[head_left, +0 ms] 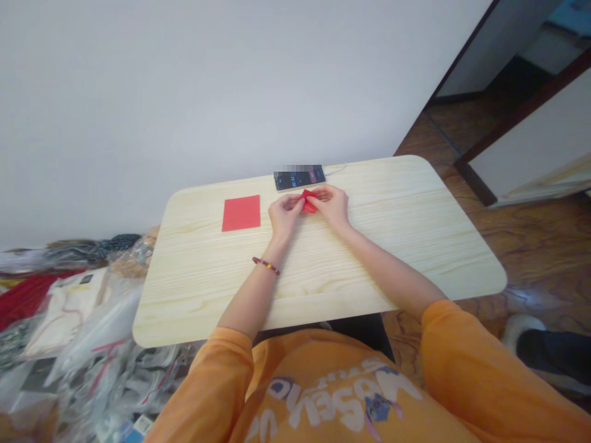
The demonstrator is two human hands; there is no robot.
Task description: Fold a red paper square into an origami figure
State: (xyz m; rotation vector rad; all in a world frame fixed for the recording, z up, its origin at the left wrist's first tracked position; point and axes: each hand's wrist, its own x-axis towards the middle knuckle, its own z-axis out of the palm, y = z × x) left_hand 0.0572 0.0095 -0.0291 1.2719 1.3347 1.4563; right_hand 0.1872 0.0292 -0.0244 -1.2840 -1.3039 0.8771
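Note:
Between my two hands is a small folded piece of red paper, just above or on the tabletop; I cannot tell which. My left hand pinches its left side with thumb and fingers. On its right side my right hand closes in a similar pinch. Parts of the paper are hidden by my fingertips. To the left of my left hand lies a flat square stack or sheet of red paper. A phone with a lit screen lies just beyond my hands.
The pale wood-grain table has rounded corners and stands against a white wall. A white cable runs from the phone. Bagged clothes are piled on the left. At the right edge a person's shoe rests on the wooden floor.

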